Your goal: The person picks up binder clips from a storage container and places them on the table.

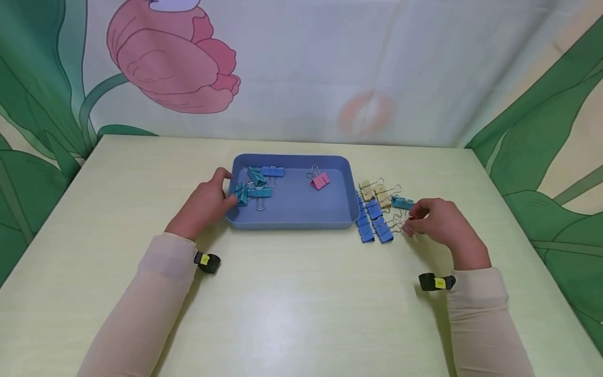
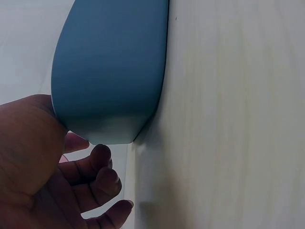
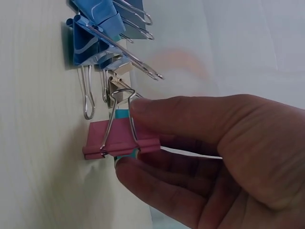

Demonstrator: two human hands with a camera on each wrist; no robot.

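Note:
My right hand (image 1: 435,222) pinches a pink binder clip (image 3: 121,140) between thumb and fingers, just above the table beside the clip rows. In the right wrist view a silver wire handle stands up from it near the thumb tip. My left hand (image 1: 202,204) holds the left end of a blue tray (image 1: 292,226), thumb over the rim and index finger against the outside; the other fingers curl loosely below in the left wrist view. Inside the tray lie several teal binder clips (image 1: 260,192) and a blue one (image 1: 272,171) at the left, plus pink clip material (image 1: 320,181) at the right.
Against the tray's right side, blue binder clips (image 1: 374,209) stand in two rows, with cream clips (image 1: 366,188) behind them. A teal clip (image 1: 402,202) lies close to my right hand. A printed curtain (image 1: 301,68) hangs behind the table's far edge.

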